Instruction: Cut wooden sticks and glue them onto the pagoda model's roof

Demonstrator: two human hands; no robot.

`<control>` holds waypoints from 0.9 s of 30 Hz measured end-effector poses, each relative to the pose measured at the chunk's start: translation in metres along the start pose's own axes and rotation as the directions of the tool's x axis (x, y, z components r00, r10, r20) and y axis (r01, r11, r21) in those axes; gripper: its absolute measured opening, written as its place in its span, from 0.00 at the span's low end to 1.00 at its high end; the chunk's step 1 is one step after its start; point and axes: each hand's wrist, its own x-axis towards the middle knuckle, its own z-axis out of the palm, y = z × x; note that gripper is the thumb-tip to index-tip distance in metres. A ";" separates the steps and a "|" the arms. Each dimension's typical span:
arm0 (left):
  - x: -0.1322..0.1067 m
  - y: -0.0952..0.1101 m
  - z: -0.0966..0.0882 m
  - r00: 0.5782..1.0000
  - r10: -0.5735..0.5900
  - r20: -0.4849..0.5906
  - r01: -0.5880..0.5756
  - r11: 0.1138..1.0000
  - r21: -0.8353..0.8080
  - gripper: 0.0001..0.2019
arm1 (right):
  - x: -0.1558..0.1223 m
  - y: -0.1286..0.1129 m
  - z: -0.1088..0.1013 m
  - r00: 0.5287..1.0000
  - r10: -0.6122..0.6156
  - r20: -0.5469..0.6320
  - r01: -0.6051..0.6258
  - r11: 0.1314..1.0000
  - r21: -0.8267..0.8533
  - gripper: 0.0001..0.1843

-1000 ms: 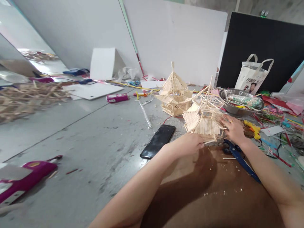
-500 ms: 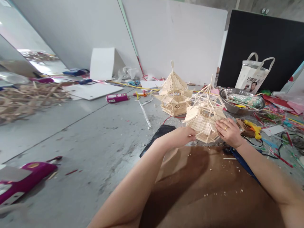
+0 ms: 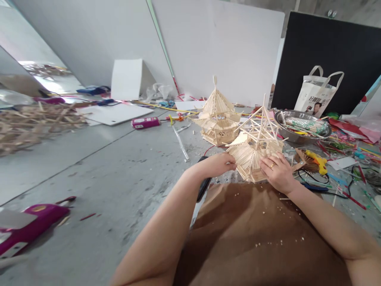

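Note:
A pavilion model made of thin wooden sticks point(image 3: 244, 155) stands in front of me, its upper roof only a bare frame of sticks. At its left side, my left hand point(image 3: 224, 163) is closed on the edge of the lower roof, fingertips pinched together. My right hand point(image 3: 277, 171), with a ring on one finger, holds the right front of the same model, fingers laid over the slatted roof. Just behind it stands a second stick pavilion point(image 3: 218, 119) with a fully slatted top roof. A dark phone point(image 3: 204, 190) lies partly hidden under my left forearm.
Brown sheet point(image 3: 238, 246) with wood crumbs lies nearest me. To the right are a metal bowl point(image 3: 300, 138) of packaged sticks, a yellow-handled tool point(image 3: 318, 162) and blue-handled pliers point(image 3: 314, 187). Purple devices point(image 3: 145, 122) and a stick heap point(image 3: 35, 123) are leftward.
The front pavilion has turned and tilted, and its left roof edge sits slightly further left. Both hands have shifted left with it. My left forearm now covers more of the phone.

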 end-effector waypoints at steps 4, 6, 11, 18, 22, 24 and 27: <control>-0.015 0.011 -0.012 0.996 -0.094 0.004 0.094 0.992 0.080 0.13 | -0.006 0.010 -0.018 0.998 0.058 -0.024 -0.056 0.996 0.065 0.16; -0.025 0.019 -0.019 0.995 -0.094 -0.042 0.096 0.993 0.065 0.13 | -0.017 0.028 -0.029 0.967 0.253 -0.014 -0.250 0.963 0.096 0.15; -0.038 0.044 -0.023 0.987 -0.071 -0.144 0.036 0.973 -0.229 0.10 | -0.055 0.098 -0.045 0.591 0.803 0.072 -0.797 0.595 -0.104 0.25; -0.019 0.077 -0.012 0.990 0.088 -0.107 -0.117 0.946 -0.302 0.07 | -0.093 0.142 -0.013 0.220 0.895 0.387 -0.836 0.378 -0.398 0.34; -0.010 0.086 -0.004 0.969 0.222 -0.106 -0.244 0.928 -0.280 0.07 | -0.094 0.143 -0.006 0.193 0.912 0.363 -0.849 0.340 -0.404 0.35; -0.006 0.087 0.001 0.959 0.249 -0.133 -0.279 0.910 -0.307 0.08 | -0.095 0.145 -0.006 0.176 0.923 0.342 -0.852 0.317 -0.417 0.35; -0.001 0.084 0.008 0.948 0.248 -0.199 -0.305 0.887 -0.347 0.07 | -0.102 0.151 -0.003 0.123 0.938 0.323 -0.863 0.262 -0.433 0.33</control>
